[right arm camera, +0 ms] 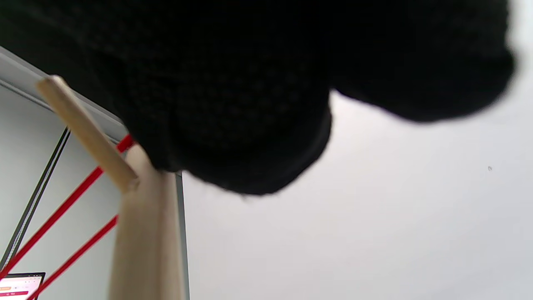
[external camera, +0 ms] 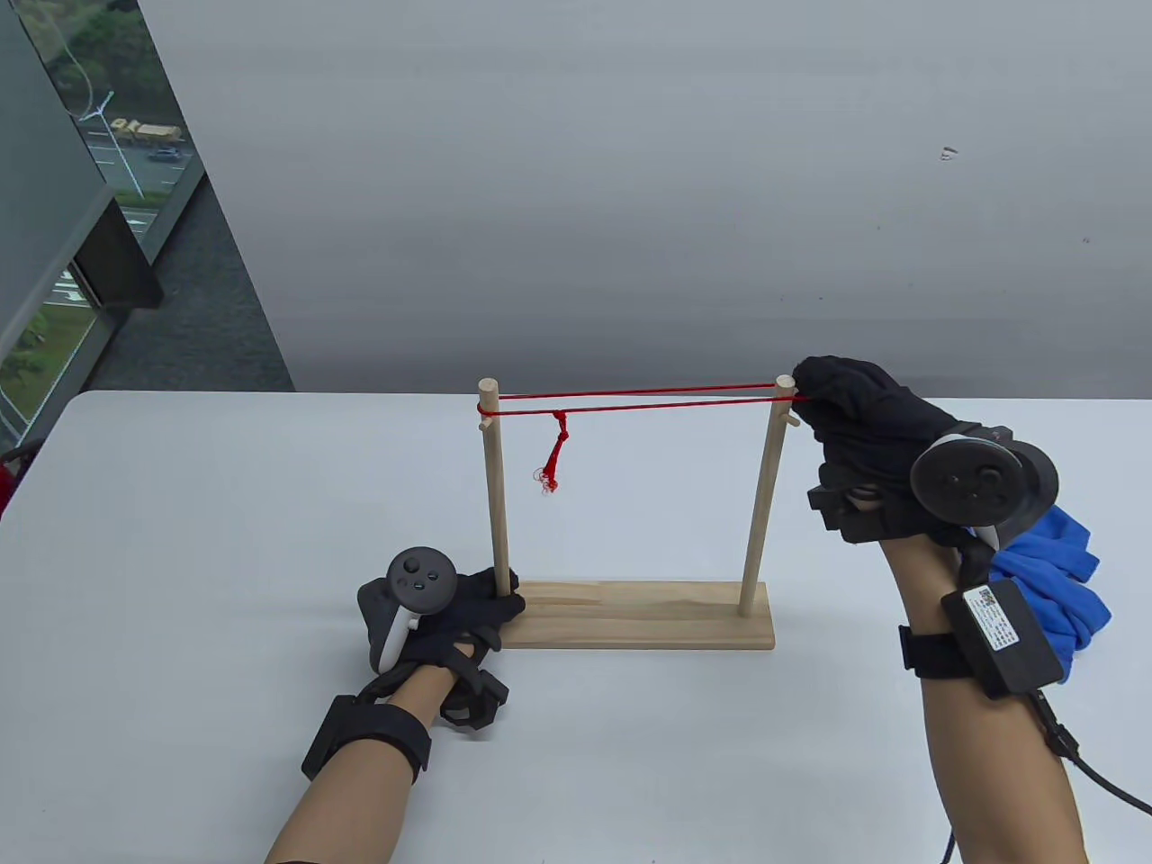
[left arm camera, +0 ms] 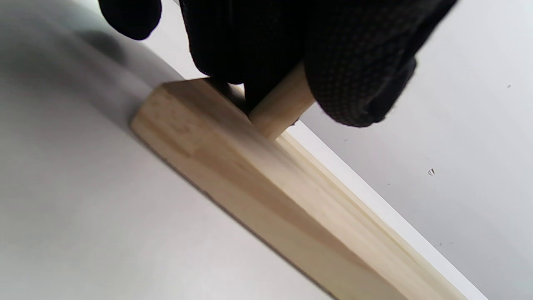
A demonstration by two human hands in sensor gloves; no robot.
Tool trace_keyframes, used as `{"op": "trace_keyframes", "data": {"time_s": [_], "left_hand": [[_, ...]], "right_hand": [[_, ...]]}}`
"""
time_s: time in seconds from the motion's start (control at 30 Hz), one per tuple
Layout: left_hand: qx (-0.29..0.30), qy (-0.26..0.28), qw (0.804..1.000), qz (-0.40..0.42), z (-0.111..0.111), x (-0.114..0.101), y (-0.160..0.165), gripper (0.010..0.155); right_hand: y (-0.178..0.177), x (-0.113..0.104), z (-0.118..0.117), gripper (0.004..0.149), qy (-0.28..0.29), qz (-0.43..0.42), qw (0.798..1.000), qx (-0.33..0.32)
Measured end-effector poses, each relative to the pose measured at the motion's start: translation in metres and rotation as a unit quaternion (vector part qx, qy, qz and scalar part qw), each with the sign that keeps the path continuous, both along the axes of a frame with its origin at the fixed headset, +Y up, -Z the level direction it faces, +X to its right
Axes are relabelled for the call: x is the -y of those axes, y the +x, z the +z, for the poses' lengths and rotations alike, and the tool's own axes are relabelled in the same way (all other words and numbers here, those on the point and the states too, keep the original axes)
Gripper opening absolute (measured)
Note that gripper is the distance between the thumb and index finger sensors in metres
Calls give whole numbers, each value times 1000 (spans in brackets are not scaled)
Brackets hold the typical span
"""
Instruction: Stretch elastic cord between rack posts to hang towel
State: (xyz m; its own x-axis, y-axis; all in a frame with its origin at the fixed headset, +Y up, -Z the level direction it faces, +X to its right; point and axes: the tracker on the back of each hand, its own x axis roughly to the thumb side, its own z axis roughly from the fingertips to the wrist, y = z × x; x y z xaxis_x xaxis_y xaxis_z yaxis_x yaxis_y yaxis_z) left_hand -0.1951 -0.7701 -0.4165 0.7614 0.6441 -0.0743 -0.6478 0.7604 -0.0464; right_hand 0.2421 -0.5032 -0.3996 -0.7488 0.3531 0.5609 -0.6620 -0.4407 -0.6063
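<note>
A wooden rack stands on the table: a flat base point(external camera: 630, 621), a left post point(external camera: 493, 486) and a right post point(external camera: 763, 504). A red elastic cord point(external camera: 648, 400) runs in two strands between the post tops, and its knotted tail point(external camera: 553, 463) hangs near the left post. My left hand point(external camera: 504, 601) grips the foot of the left post point(left arm camera: 283, 104) at the base point(left arm camera: 250, 179). My right hand point(external camera: 804, 396) is closed over the cord at the top of the right post point(right arm camera: 145, 233), just above its side peg point(right arm camera: 83, 129). A blue towel point(external camera: 1057, 576) lies behind my right wrist.
The white table point(external camera: 225, 558) meets a grey wall at the back. A window is at the far left. A black cable point(external camera: 1098, 774) trails from my right wrist to the table's right edge.
</note>
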Motion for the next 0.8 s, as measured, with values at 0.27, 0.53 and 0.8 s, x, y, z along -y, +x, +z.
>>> {"op": "trace_keyframes", "data": {"time_s": [0.27, 0.53, 0.8], "left_hand": [[0, -2, 1000, 1, 0, 0, 0, 46], [-1, -4, 1000, 1, 0, 0, 0, 46], [-2, -6, 1000, 5, 0, 1, -1, 46]], "right_hand": [[-1, 4, -1, 38, -9, 5, 1000, -12], [-2, 6, -4, 40, -42, 25, 998, -43], [7, 13, 6, 43, -74, 21, 997, -28]]}}
